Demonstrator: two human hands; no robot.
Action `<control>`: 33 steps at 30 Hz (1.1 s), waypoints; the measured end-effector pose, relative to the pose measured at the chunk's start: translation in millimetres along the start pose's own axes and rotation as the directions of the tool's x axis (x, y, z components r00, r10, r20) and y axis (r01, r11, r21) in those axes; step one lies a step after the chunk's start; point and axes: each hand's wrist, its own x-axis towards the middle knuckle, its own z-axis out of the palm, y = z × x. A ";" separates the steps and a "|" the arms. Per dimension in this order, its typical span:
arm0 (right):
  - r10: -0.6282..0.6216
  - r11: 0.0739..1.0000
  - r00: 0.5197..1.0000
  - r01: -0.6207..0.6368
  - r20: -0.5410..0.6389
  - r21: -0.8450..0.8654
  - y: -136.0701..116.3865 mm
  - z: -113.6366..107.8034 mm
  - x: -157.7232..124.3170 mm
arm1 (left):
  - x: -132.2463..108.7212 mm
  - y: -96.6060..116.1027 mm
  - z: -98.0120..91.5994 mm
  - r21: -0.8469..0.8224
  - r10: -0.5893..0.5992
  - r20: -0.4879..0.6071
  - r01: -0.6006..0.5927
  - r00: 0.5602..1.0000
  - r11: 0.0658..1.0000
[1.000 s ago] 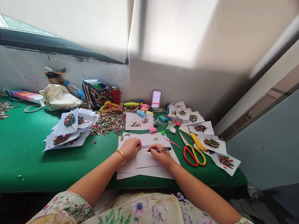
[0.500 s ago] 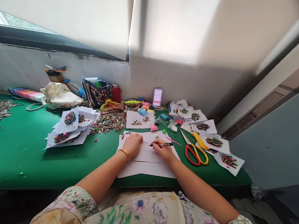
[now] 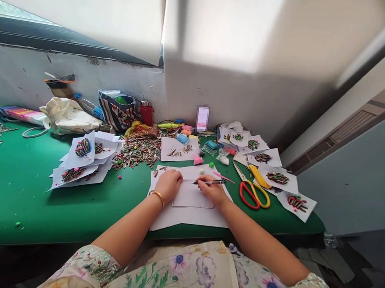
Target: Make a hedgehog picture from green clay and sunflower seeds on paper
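My right hand (image 3: 211,189) is closed round a black pen (image 3: 214,182), its tip pointing left above a small white sheet (image 3: 191,198). No marks are visible on that sheet. My left hand (image 3: 169,184) lies on the sheet's upper left edge, fingers together and slightly bent, with a gold bangle at the wrist. Underneath are larger white sheets (image 3: 187,218). A few sunflower seeds (image 3: 155,173) lie just beyond my left hand. Close to my right hand are a pink clay tool (image 3: 223,177), a green clay lump (image 3: 211,165) and scissors (image 3: 252,192) with red and yellow handles.
A seed pile (image 3: 137,149) and clay packets (image 3: 182,139) lie toward the wall. Papers with seed-and-clay figures are stacked at left (image 3: 83,166) and spread at right (image 3: 277,178). A yellow cutter (image 3: 259,177), bags (image 3: 120,111), a red bottle (image 3: 146,113) and a phone (image 3: 203,117) are also there.
The view has shifted slightly, moving background things up. My right hand and the pen sit a little farther right and higher in the picture; my left hand remains on the paper.
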 end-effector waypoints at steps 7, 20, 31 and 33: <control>-0.040 0.999 0.999 0.040 0.007 -0.010 -7.8 1.1 -1.6 | -0.3 1.1 1.1 -0.002 -0.018 -0.014 0.018 1.000 1.000; 0.011 1.000 1.000 -0.011 0.007 0.017 -2.9 9.0 -5.4 | 1.8 0.0 4.8 -0.022 -0.023 -0.029 0.023 0.999 1.000; 0.011 1.000 1.000 -0.011 -0.008 -0.002 -7.2 7.1 -7.3 | -0.8 0.3 0.7 -0.016 -0.029 -0.051 0.028 0.998 0.999; 0.013 1.000 1.000 -0.013 0.000 -0.004 -8.3 6.6 -7.6 | -0.7 0.7 0.4 -0.013 -0.027 -0.048 0.027 0.998 1.000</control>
